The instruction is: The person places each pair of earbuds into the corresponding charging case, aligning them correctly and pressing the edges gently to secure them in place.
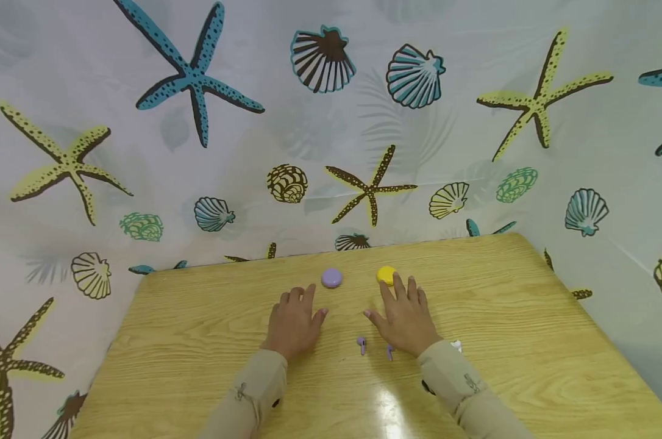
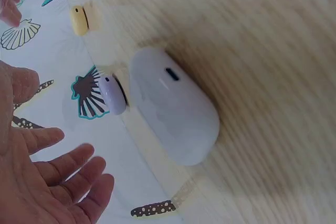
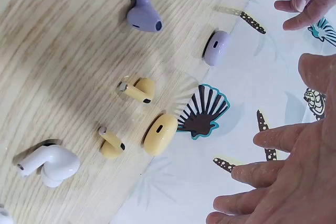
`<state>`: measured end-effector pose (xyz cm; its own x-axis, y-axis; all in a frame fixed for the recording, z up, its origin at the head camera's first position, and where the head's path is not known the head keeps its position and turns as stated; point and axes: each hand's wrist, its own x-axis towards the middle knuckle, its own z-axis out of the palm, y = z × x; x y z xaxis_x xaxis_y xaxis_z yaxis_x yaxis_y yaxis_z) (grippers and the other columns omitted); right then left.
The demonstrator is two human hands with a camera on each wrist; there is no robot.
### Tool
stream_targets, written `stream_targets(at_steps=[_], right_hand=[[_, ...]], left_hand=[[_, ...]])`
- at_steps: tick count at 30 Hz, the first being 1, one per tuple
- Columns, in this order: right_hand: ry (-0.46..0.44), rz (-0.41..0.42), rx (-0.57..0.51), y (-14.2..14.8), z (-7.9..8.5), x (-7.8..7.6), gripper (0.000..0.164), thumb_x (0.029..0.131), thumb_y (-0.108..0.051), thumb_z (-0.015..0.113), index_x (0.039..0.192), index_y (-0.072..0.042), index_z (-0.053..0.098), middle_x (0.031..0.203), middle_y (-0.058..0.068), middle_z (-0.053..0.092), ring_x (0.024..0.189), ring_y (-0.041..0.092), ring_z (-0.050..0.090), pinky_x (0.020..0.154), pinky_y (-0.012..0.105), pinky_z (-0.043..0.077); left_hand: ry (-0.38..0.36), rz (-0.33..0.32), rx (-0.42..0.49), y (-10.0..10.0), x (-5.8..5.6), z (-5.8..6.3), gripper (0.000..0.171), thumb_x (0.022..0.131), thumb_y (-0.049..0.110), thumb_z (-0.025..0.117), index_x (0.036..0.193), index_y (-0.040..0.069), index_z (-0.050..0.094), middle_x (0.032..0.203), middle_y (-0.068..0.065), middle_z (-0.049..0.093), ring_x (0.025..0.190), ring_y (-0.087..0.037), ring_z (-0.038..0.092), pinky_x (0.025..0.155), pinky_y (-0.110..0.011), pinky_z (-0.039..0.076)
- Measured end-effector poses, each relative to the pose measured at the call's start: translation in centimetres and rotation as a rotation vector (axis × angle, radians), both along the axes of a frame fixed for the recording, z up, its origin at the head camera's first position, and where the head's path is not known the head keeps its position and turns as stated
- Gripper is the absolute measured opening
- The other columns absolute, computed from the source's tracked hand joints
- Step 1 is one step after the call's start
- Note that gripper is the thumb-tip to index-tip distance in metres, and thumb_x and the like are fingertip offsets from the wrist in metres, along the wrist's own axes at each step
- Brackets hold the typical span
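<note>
My left hand (image 1: 294, 322) is held over the tabletop with loosely spread fingers and nothing in it. Beneath it, a white earbud case (image 2: 173, 108) shows in the left wrist view; the hand hides it from the head view. My right hand (image 1: 405, 314) is likewise spread and holds nothing, its fingertips overlapping a yellow earbud case (image 1: 386, 275) in the head view. Left of that sits a purple earbud case (image 1: 331, 278). Two purple earbuds (image 1: 361, 344) lie between the hands. Two yellow earbuds (image 3: 142, 91) appear in the right wrist view, hidden from the head camera.
A white earbud (image 3: 52, 163) lies beside the right sleeve (image 1: 457, 378), with part of another white piece (image 3: 4, 217) at the frame's edge. The wooden table (image 1: 199, 317) meets a white cloth backdrop (image 1: 309, 134) printed with starfish and shells at its back edge.
</note>
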<state>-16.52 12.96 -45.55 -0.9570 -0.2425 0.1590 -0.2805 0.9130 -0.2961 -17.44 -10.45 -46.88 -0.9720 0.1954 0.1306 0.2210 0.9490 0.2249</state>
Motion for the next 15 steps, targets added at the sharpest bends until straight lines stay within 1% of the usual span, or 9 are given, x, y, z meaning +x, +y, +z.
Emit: stream_targets(at_steps=[1, 4, 8, 11, 15], right_hand=[[0.003, 0.0, 0.0, 0.1, 0.0, 0.0, 0.069, 0.094, -0.05, 0.051, 0.142, -0.001, 0.042, 0.149, 0.033, 0.031, 0.136, 0.059, 0.024, 0.108, 0.068, 0.025], [0.015, -0.001, -0.001, 0.4, -0.1, 0.2, 0.069, 0.094, -0.051, 0.051, 0.142, -0.002, 0.042, 0.149, 0.032, 0.032, 0.136, 0.059, 0.025, 0.108, 0.068, 0.026], [0.046, 0.008, 0.007, 0.7, -0.2, 0.6, 0.069, 0.094, -0.05, 0.052, 0.142, -0.002, 0.042, 0.148, 0.032, 0.034, 0.135, 0.059, 0.028, 0.106, 0.067, 0.029], [0.063, 0.012, 0.016, 1.0, 0.0, 1.0, 0.069, 0.094, -0.05, 0.053, 0.142, -0.002, 0.042, 0.148, 0.032, 0.035, 0.135, 0.059, 0.028, 0.106, 0.067, 0.03], [0.052, 0.005, 0.021, 1.5, 0.3, 1.4, 0.068, 0.093, -0.049, 0.054, 0.141, -0.001, 0.043, 0.148, 0.031, 0.034, 0.135, 0.059, 0.027, 0.106, 0.068, 0.029]], left_hand=[[0.01, -0.006, -0.004, 0.0, -0.2, 0.1, 0.056, 0.096, 0.045, 0.05, 0.14, 0.01, 0.044, 0.128, -0.018, 0.057, 0.116, -0.037, 0.057, 0.09, -0.051, 0.05], [-0.006, -0.019, 0.0, -0.3, -1.0, 0.5, 0.057, 0.096, 0.045, 0.052, 0.139, 0.01, 0.046, 0.123, -0.017, 0.06, 0.111, -0.036, 0.059, 0.087, -0.049, 0.052], [-0.085, -0.021, 0.037, -1.1, -1.6, 1.2, 0.06, 0.095, 0.046, 0.054, 0.141, 0.009, 0.044, 0.125, -0.018, 0.06, 0.112, -0.036, 0.059, 0.088, -0.049, 0.052], [-0.143, -0.007, 0.078, -1.9, -1.6, 1.8, 0.062, 0.094, 0.046, 0.055, 0.142, 0.009, 0.042, 0.129, -0.019, 0.058, 0.114, -0.037, 0.058, 0.089, -0.05, 0.051], [-0.194, 0.005, 0.106, -3.5, -1.4, 1.7, 0.064, 0.093, 0.046, 0.056, 0.144, 0.009, 0.04, 0.133, -0.021, 0.054, 0.12, -0.039, 0.055, 0.093, -0.053, 0.048]])
